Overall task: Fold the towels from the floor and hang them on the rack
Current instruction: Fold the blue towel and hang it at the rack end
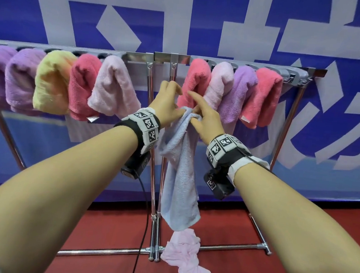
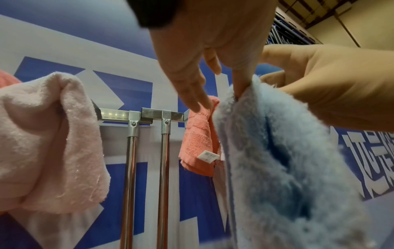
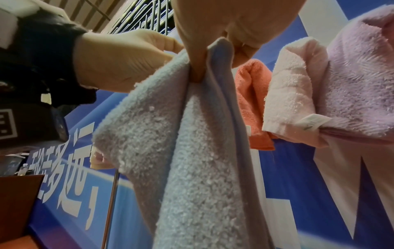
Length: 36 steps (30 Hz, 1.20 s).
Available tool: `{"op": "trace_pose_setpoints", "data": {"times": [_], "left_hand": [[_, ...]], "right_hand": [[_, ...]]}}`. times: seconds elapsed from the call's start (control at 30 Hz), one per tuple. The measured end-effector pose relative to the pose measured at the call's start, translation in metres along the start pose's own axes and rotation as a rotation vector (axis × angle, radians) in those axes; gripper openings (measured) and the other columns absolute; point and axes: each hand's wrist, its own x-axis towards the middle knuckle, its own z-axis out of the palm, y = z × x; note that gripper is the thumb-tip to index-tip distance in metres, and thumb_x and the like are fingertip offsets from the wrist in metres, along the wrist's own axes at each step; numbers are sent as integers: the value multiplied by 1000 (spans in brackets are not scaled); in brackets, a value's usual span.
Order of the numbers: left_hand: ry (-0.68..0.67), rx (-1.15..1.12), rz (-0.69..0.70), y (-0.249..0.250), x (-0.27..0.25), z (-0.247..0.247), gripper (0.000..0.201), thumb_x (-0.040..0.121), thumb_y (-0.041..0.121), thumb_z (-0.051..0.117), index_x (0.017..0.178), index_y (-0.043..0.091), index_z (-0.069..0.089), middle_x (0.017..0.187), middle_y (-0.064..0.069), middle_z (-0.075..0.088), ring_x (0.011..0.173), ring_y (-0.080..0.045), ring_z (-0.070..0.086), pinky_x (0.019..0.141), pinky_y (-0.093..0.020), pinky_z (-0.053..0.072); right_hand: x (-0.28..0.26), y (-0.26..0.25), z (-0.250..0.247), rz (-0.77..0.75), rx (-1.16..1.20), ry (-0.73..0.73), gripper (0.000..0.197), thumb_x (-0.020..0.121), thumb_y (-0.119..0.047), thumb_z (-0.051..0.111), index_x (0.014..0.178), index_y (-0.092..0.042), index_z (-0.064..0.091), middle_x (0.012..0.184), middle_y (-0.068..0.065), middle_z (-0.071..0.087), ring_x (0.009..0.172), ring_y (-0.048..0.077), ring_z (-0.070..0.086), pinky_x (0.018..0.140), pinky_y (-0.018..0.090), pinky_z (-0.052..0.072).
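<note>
A light blue towel (image 1: 180, 175) hangs lengthwise in front of the rack's two middle posts (image 1: 156, 199). My right hand (image 1: 204, 116) pinches its bunched top edge between thumb and fingers (image 3: 196, 67), index finger held out. My left hand (image 1: 169, 101) is right beside it. Its thumb (image 2: 241, 80) is tucked into the towel's top fold, while its other fingers (image 2: 187, 91) stay straight and apart from the cloth. A crumpled pale pink towel (image 1: 184, 255) lies on the red floor by the rack's foot. The rack's top bar (image 1: 170, 58) is bare just above my hands.
Several folded towels hang on the bar: the left group ends in a pale pink one (image 1: 116, 86), the right group starts with a coral one (image 1: 197, 79). A blue and white banner (image 1: 205, 20) stands behind. The rack's floor bars (image 1: 230, 247) run across the red floor.
</note>
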Motion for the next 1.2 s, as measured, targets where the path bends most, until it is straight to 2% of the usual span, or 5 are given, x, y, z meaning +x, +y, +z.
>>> {"op": "trace_pose_setpoints", "data": {"times": [0.13,0.3,0.53,0.83,1.2], "left_hand": [[1,162,-120,-2,0,-2,38,74,37,73,81,18,41,91,-1,45,71,-20,45,67,-32,42],[-115,132,-78,-3,-4,-3,24,85,35,62,75,14,64,76,-4,64,77,-23,60,75,-34,52],[-400,180,35,2,-16,-3,48,75,34,61,114,8,52,101,-8,61,90,-24,58,80,-34,48],[-269,425,-111,-13,-13,-5,17,92,10,38,102,1,48,108,-20,53,95,-36,54,81,-43,43],[-363,604,2,-9,-19,-7,12,96,11,40,104,3,41,108,-18,51,96,-35,54,80,-45,42]], "right_hand": [[3,9,6,-78,-91,46,24,76,7,57,96,0,69,87,18,62,84,29,58,78,22,40],[8,11,4,-66,-196,82,7,76,-9,62,73,-2,60,83,15,57,82,29,54,72,29,32],[9,11,-3,94,-167,141,15,79,-13,60,73,-20,48,60,-9,46,76,17,36,85,34,30],[6,19,-12,138,-303,116,16,77,-15,61,75,-23,48,74,-7,53,74,14,45,67,30,11],[-5,32,-18,184,-284,-75,24,75,-7,62,82,-26,50,81,-5,60,83,22,57,96,39,36]]}}
